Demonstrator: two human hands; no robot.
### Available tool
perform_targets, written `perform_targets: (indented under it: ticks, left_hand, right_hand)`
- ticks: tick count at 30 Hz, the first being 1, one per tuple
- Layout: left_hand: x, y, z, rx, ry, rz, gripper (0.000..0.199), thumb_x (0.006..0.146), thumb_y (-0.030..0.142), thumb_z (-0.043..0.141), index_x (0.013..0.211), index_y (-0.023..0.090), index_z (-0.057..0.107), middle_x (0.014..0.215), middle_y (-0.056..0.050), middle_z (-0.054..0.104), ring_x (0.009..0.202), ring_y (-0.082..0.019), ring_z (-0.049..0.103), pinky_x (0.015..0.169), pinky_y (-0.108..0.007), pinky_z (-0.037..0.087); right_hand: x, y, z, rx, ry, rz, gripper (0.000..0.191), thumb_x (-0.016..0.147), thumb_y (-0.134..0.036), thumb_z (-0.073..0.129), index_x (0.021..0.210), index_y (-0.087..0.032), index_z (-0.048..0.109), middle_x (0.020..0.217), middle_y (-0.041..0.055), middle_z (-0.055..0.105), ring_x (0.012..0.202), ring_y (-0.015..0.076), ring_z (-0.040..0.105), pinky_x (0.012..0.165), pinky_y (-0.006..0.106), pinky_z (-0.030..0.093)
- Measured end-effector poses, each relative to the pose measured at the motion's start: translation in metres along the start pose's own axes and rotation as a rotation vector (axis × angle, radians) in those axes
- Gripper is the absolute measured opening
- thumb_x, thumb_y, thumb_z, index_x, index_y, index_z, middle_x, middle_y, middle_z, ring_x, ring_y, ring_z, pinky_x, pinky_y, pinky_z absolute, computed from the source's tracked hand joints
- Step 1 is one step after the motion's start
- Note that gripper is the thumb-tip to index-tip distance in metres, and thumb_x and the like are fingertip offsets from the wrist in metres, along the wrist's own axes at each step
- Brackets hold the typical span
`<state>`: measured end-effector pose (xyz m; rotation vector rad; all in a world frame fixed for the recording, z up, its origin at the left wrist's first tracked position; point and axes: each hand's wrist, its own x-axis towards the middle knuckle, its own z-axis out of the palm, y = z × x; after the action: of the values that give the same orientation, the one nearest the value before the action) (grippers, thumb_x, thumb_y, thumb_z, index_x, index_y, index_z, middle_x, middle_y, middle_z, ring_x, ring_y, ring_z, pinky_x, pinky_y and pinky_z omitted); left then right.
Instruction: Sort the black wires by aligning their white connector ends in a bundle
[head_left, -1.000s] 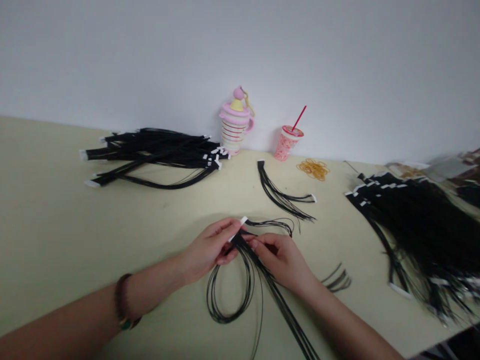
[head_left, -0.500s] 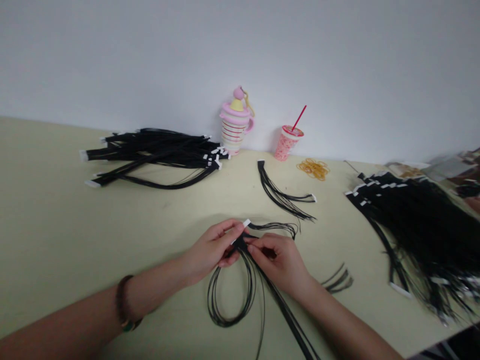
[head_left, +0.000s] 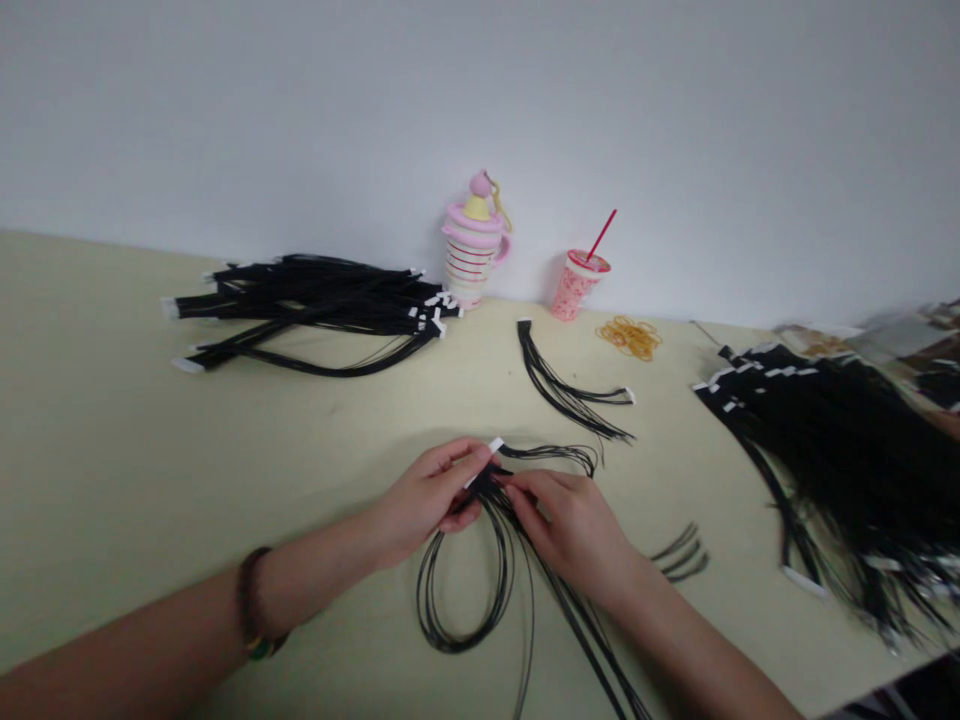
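Observation:
My left hand (head_left: 442, 492) is closed on the connector end of a black wire harness (head_left: 461, 640), with a white connector (head_left: 496, 445) showing at the fingertips. Some wires form a loop below that hand; others run down to the right past the bottom of the view. My right hand (head_left: 566, 520) pinches black wires just beside the connector, thumb and forefinger together. Which wires lie between those fingertips is hard to make out. Beyond the hands lies a separate short black wire harness (head_left: 551, 385) with white connectors.
A pile of black harnesses (head_left: 322, 305) lies at the back left, a larger pile (head_left: 832, 430) at the right. By the wall stand a pink-lidded striped mug (head_left: 469, 260) and a pink cup with a straw (head_left: 577, 287). Yellow rubber bands (head_left: 630, 338) lie near the cup.
My right fingertips have shifted slightly along the wires beside the connector, and the wires below have spread a little apart. My left hand keeps its hold.

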<state>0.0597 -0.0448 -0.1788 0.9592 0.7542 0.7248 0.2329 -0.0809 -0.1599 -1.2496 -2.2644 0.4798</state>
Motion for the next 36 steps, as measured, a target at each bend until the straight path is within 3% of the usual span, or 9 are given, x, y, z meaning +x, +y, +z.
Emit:
perform_targets:
  ticks: [3, 8, 14, 16, 21, 26, 30, 33, 36]
  left_hand:
    - [0.0, 0.0, 0.0, 0.009, 0.03, -0.011, 0.028, 0.084, 0.043, 0.054, 0.083, 0.015, 0.053, 0.067, 0.002, 0.048, 0.039, -0.002, 0.035, 0.034, -0.015, 0.017]
    - [0.001, 0.003, -0.001, 0.005, 0.111, -0.038, 0.031, 0.082, 0.045, 0.056, 0.083, 0.014, 0.057, 0.066, 0.001, 0.053, 0.037, -0.001, 0.031, 0.033, -0.015, 0.014]
    - [0.001, 0.008, -0.002, 0.004, 0.101, -0.1, 0.032, 0.082, 0.046, 0.055, 0.083, 0.014, 0.057, 0.08, -0.007, 0.065, 0.035, 0.001, 0.027, 0.034, -0.015, 0.01]
    - [0.0, 0.008, -0.002, 0.002, 0.098, -0.122, 0.03, 0.082, 0.044, 0.054, 0.082, 0.014, 0.055, 0.084, -0.01, 0.067, 0.034, 0.001, 0.026, 0.034, -0.016, 0.01]
    - [-0.002, 0.011, -0.003, -0.005, 0.084, -0.142, 0.027, 0.083, 0.041, 0.052, 0.084, 0.014, 0.054, 0.085, -0.012, 0.068, 0.034, 0.001, 0.027, 0.034, -0.015, 0.011]
    - [-0.002, 0.013, -0.001, 0.024, 0.089, -0.181, 0.028, 0.084, 0.041, 0.051, 0.082, 0.014, 0.053, 0.083, -0.013, 0.068, 0.034, 0.0, 0.027, 0.034, -0.016, 0.011]
    - [-0.004, 0.012, 0.0, 0.063, 0.092, -0.204, 0.03, 0.084, 0.044, 0.05, 0.081, 0.014, 0.053, 0.077, -0.011, 0.068, 0.035, -0.001, 0.03, 0.034, -0.016, 0.013]
    - [-0.005, 0.01, -0.001, 0.083, 0.074, -0.182, 0.032, 0.085, 0.046, 0.048, 0.083, 0.014, 0.054, 0.077, -0.01, 0.068, 0.035, -0.001, 0.029, 0.034, -0.016, 0.014]
    - [-0.004, 0.011, -0.002, 0.101, 0.08, -0.195, 0.034, 0.086, 0.046, 0.048, 0.079, 0.013, 0.056, 0.075, -0.01, 0.068, 0.035, -0.001, 0.027, 0.033, -0.015, 0.014]
  right_hand:
    - [0.0, 0.001, -0.002, 0.046, -0.004, 0.007, 0.017, 0.09, -0.014, 0.045, 0.097, -0.014, 0.061, 0.091, 0.0071, 0.065, 0.079, 0.0192, 0.06, 0.073, 0.029, 0.045]
    - [0.001, 0.001, -0.015, 0.274, 0.016, 0.054, 0.029, 0.081, -0.009, 0.049, 0.107, -0.016, 0.058, 0.072, -0.0005, 0.06, 0.059, 0.0126, 0.052, 0.056, 0.023, 0.039]
    - [-0.003, 0.009, -0.041, 1.084, -0.088, 0.269, 0.012, 0.073, -0.024, 0.053, 0.07, -0.015, 0.061, 0.052, 0.0014, 0.053, 0.046, 0.0134, 0.048, 0.045, 0.023, 0.037]
    - [-0.003, 0.018, -0.05, 1.188, 0.045, 0.29, 0.016, 0.071, -0.034, 0.054, 0.07, -0.018, 0.056, 0.048, -0.0006, 0.046, 0.042, 0.0132, 0.041, 0.042, 0.024, 0.035]
    - [0.002, 0.051, -0.073, 1.141, 0.576, 0.315, 0.02, 0.07, -0.038, 0.065, 0.072, -0.023, 0.053, 0.055, -0.0047, 0.032, 0.043, 0.0098, 0.026, 0.04, 0.021, 0.026]
    - [0.006, 0.075, -0.091, 1.297, 0.743, 0.331, 0.018, 0.07, -0.034, 0.072, 0.072, -0.023, 0.057, 0.076, -0.0004, 0.05, 0.048, 0.0074, 0.033, 0.041, 0.018, 0.03]
    - [0.005, 0.072, -0.089, 1.076, 0.923, 0.39, 0.014, 0.066, -0.026, 0.073, 0.071, -0.018, 0.062, 0.063, -0.0023, 0.048, 0.046, 0.0054, 0.035, 0.041, 0.015, 0.032]
    - [0.003, 0.053, -0.068, 0.85, 0.817, 0.428, 0.011, 0.071, -0.022, 0.068, 0.066, -0.016, 0.061, 0.053, -0.002, 0.049, 0.045, 0.0074, 0.041, 0.039, 0.015, 0.029]
    - [-0.001, 0.026, -0.038, 0.459, 0.388, 0.35, 0.02, 0.08, -0.019, 0.054, 0.061, -0.015, 0.054, 0.048, -0.0023, 0.047, 0.043, 0.0089, 0.04, 0.039, 0.019, 0.027]
